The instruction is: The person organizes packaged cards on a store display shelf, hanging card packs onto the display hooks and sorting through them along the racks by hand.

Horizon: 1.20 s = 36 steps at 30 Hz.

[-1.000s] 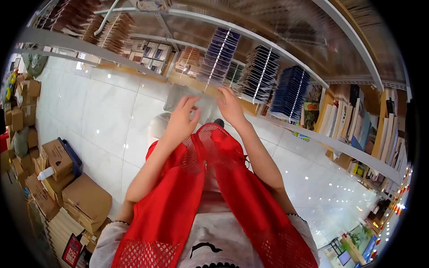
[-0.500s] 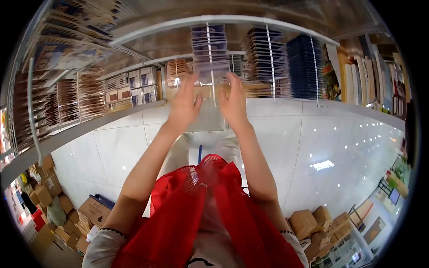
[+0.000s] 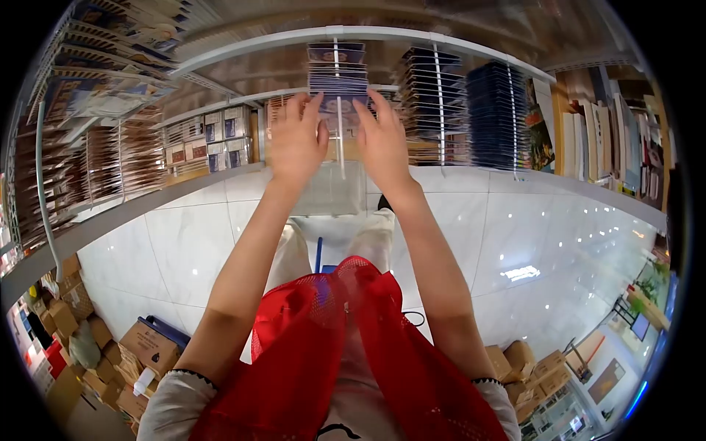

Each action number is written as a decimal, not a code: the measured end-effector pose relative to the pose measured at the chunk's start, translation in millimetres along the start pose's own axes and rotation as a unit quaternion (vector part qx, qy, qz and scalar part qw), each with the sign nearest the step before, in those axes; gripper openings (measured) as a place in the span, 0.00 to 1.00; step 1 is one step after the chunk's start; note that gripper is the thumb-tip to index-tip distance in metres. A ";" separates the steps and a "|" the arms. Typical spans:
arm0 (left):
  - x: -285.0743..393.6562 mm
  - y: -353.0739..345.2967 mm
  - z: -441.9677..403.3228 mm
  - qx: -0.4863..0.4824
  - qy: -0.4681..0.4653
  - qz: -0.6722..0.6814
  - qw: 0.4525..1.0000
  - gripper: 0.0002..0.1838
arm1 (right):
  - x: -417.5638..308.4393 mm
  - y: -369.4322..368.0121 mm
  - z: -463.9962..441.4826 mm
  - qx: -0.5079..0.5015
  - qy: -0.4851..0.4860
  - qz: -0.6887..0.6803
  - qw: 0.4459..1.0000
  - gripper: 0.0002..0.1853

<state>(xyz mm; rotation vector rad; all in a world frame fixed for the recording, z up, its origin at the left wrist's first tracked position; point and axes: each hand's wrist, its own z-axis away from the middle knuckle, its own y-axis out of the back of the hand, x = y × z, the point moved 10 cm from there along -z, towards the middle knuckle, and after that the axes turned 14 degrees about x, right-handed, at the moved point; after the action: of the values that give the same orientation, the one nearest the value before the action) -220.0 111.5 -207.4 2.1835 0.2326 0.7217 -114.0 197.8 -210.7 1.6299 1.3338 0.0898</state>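
A stack of flat blue-purple packets [image 3: 337,77] hangs on a white rack hook [image 3: 341,140] at the top centre. My left hand [image 3: 297,141] is at the left side of this stack, fingers apart and fingertips at its lower edge. On the other side, my right hand [image 3: 382,140] has its fingers spread, with fingertips near the stack's right edge. Both hands look empty; whether the fingertips touch the packets is hard to tell. Dark packets [image 3: 434,99] and dark blue packets [image 3: 496,114] hang on hooks to the right.
Upright books [image 3: 599,140] fill a shelf at the right. Brown packets [image 3: 95,158] hang at the left, beside small boxed items [image 3: 226,138]. A clear bin [image 3: 327,192] sits below the hands. Cardboard boxes [image 3: 151,345] stand at lower left, others [image 3: 518,360] at lower right.
The view has turned, bringing the rack straight ahead. Both hands have moved up and forward, from in front of the rack to the sides of the central packet stack.
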 end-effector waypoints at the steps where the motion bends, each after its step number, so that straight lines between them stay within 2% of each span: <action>1: 1.0 0.5 1.2 -0.002 -0.007 -0.008 1.000 0.24 | -0.9 -1.0 0.8 -0.002 -0.007 -0.001 1.000 0.26; 4: 1.8 6.7 6.3 0.007 -0.022 -0.006 1.000 0.23 | -2.6 3.0 12.2 -0.016 -0.024 -0.007 1.000 0.26; 10: 8.5 27.3 36.0 -0.023 0.007 0.043 0.999 0.19 | -15.7 27.2 46.3 -0.065 -0.038 -0.017 0.997 0.27; 21: 19.0 43.8 74.5 -0.041 0.043 0.070 0.996 0.21 | -26.7 43.3 86.5 -0.128 -0.098 -0.023 0.987 0.32; 36: 23.0 49.8 76.4 -0.056 0.033 0.081 0.995 0.21 | -31.6 47.1 99.4 -0.142 -0.103 -0.010 0.984 0.33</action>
<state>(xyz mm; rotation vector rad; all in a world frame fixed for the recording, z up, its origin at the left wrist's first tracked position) -161.3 38.5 -199.5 2.0910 0.0463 0.8768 -34.2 115.8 -212.4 1.3469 1.1224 0.0916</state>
